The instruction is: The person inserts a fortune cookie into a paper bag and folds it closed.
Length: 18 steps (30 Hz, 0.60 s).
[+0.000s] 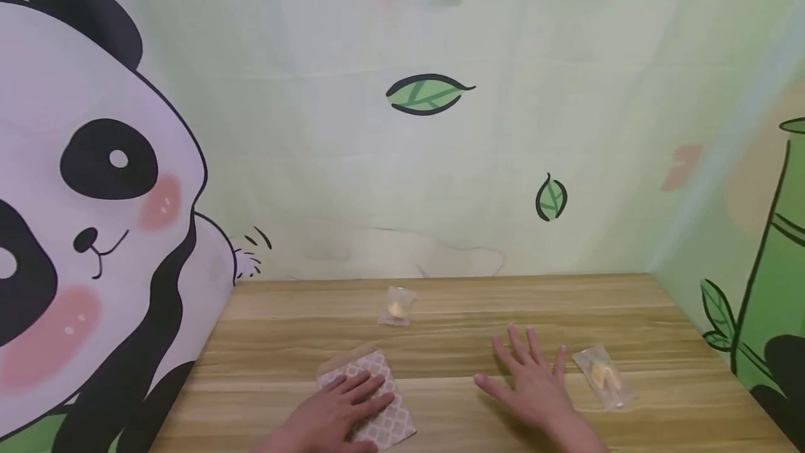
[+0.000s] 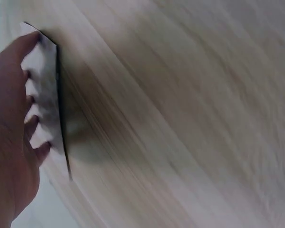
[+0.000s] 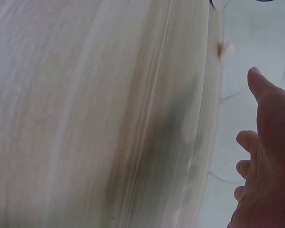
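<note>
- Left hand lies palm down, fingers extended and unclenched, on a flat patterned packet at the near, left part of the table.
- Right hand is palm down, with fingers and thumb spread wide and holding nothing; its shadow falls on the wood.
- A broad stretch of tabletop runs between the hands and onward to the far edge, which meets the wall.
- One small clear wrapper sits near that far edge, beyond the packet; a larger clear wrapper lies just right of the right hand.
- The packet is rectangular, with a pale lattice print and a plain tan strip along its far side.
- Both wrappers look like crinkled film around yellowish pieces.
- Streaky wood grain crosses the table; the wall shows a cartoon panda and leaves.
</note>
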Motion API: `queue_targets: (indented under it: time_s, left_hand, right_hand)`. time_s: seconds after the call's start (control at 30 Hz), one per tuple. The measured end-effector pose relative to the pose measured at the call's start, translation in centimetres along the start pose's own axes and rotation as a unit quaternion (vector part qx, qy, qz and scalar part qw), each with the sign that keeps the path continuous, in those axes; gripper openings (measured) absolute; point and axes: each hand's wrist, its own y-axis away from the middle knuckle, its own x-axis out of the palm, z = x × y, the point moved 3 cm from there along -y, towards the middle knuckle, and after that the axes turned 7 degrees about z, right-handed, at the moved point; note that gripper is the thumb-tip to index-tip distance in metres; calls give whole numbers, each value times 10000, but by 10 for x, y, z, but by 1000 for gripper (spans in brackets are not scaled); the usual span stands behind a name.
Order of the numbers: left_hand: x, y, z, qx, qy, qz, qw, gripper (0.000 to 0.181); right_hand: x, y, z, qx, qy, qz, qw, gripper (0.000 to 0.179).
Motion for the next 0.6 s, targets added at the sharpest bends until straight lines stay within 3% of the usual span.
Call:
queue_targets:
  time_s: [0.1,0.17,0.23,0.33,0.4,0.5,0.53,0.6]
  left_hand:
    - [-4,1,-5,-219,158,-115,9996,74]
    - [-9,-1,-12,-786,571,-181,9951,77]
    - [-13,-6,-20,-1553,990,-305,9824,82]
    - [-13,-17,-30,-2651,1403,-490,9527,89]
    - [-9,-23,-35,-3165,1565,-545,9340,93]
    - [-2,-31,-40,-3618,1739,-524,9144,96]
    - [0,-33,-41,-3676,1749,-485,9121,96]
    - [1,-37,-42,-3650,1701,-389,9145,97]
  right_hand:
    - [0,0,3,-64,-5,47,10000,88]
    - [0,0,3,-134,56,0,9999,87]
    - [0,0,2,-190,104,-98,9997,86]
    - [0,1,-1,-267,151,-241,9992,85]
    - [1,1,-2,-297,111,-252,9992,85]
    - [2,0,-2,-351,114,-237,9990,85]
    - [3,0,-2,-364,122,-247,9990,85]
    - [3,-1,-3,-358,169,-279,9988,84]
